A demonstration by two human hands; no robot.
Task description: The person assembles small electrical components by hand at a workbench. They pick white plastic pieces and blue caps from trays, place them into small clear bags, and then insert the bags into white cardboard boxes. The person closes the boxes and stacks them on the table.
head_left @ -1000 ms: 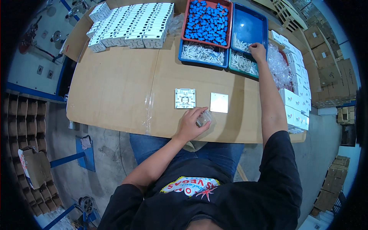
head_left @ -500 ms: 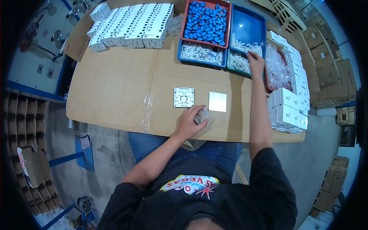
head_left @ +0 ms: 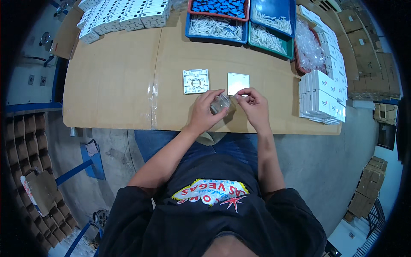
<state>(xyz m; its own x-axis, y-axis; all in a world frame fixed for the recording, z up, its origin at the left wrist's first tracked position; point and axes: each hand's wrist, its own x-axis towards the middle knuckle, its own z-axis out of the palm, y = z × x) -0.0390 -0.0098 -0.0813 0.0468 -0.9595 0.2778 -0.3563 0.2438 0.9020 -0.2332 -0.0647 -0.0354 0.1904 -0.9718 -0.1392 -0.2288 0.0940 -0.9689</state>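
Note:
My left hand [head_left: 202,113] is closed round a small clear plastic container [head_left: 220,104] and holds it tilted just above the cardboard, near the front edge. Close on its right, my right hand [head_left: 257,109] pinches a small whitish piece [head_left: 236,97] beside the container's mouth; its exact shape is too small to make out. Beyond my left hand lies a square white plastic frame [head_left: 196,81] with moulded detail facing up. A flat, plain square white plate [head_left: 238,83] rests to its right, just past my right fingertips.
Trays stand along the back: red with blue parts [head_left: 219,8], blue with white slim pieces [head_left: 216,27], another blue one [head_left: 274,19], and green [head_left: 267,40]. Stacked white boxes [head_left: 323,96] and clear bags [head_left: 309,49] fill the right. Rows of white units [head_left: 128,15] stand back left.
My right hand has come back from the trays of white pieces to beside the container, now pinching a small piece. The left hand keeps hold of the container. The view has shifted.

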